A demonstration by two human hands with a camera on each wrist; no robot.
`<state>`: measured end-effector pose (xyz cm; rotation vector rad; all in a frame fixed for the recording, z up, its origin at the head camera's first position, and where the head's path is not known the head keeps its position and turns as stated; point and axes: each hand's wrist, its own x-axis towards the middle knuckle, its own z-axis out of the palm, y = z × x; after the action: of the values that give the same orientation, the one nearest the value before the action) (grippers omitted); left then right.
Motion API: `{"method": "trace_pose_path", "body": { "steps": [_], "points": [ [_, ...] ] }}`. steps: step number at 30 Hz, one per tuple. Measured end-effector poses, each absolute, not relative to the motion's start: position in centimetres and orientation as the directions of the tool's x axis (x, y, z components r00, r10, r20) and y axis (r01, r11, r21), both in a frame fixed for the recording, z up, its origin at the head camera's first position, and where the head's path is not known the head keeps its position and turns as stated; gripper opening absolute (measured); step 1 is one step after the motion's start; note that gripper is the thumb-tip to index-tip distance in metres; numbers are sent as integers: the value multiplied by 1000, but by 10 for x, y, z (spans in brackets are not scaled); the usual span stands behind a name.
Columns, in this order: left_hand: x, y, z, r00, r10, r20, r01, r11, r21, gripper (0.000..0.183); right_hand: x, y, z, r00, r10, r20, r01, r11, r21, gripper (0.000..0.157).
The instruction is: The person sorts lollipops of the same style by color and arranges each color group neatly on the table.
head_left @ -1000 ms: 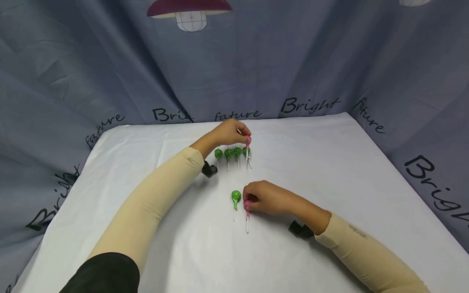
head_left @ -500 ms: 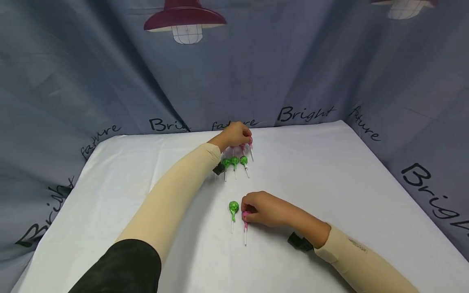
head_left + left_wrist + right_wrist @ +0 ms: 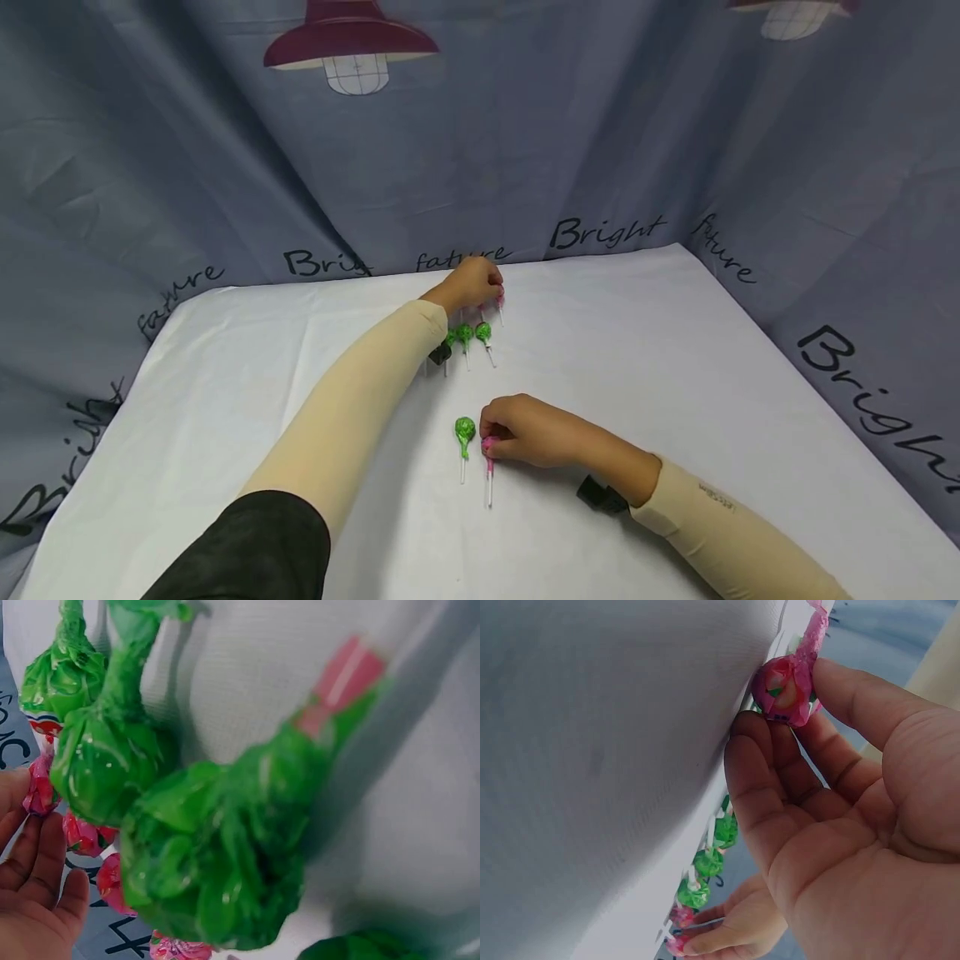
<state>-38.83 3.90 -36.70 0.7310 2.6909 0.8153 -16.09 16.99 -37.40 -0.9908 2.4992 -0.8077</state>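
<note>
At the far side of the table, my left hand (image 3: 471, 282) pinches the head of a pink lollipop (image 3: 500, 297) at the right end of a pink row. In the left wrist view, the thumb and fingers close about this pink lollipop (image 3: 41, 784), beside other pink heads (image 3: 88, 834). Just nearer lies a row of green lollipops (image 3: 465, 333), partly hidden by the left wrist. Closer to me, my right hand (image 3: 532, 430) holds another pink lollipop (image 3: 784, 690) by its head between thumb and fingers, its stick towards me. A single green lollipop (image 3: 464, 432) lies left of it.
A white cloth covers the table (image 3: 645, 350). Behind it hangs a grey-blue curtain (image 3: 525, 142) with printed lamps and lettering. Black wrist cameras (image 3: 600, 496) sit under both wrists, the left one close over the green row.
My left hand has carried its pink lollipop from above the green row back to the right end of the pink row. My right hand stays on its pink lollipop. The head view has shifted.
</note>
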Motion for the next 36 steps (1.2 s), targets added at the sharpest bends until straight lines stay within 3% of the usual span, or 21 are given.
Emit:
{"method": "trace_pose_path", "body": {
  "steps": [11, 28, 36],
  "points": [
    [-389, 39, -380, -827, 561, 27, 486, 691, 536, 19, -161, 171, -377, -699, -711, -71, -540, 590, -600, 11],
    [-379, 25, -375, -864, 502, -44, 369, 689, 624, 32, -160, 168, -376, -693, -717, -76, -542, 588, -600, 9],
    [-348, 4, -366, -815, 575, 71, 492, 624, 607, 23, -161, 172, -373, -698, -712, -80, -537, 593, -600, 8]
  ]
}}
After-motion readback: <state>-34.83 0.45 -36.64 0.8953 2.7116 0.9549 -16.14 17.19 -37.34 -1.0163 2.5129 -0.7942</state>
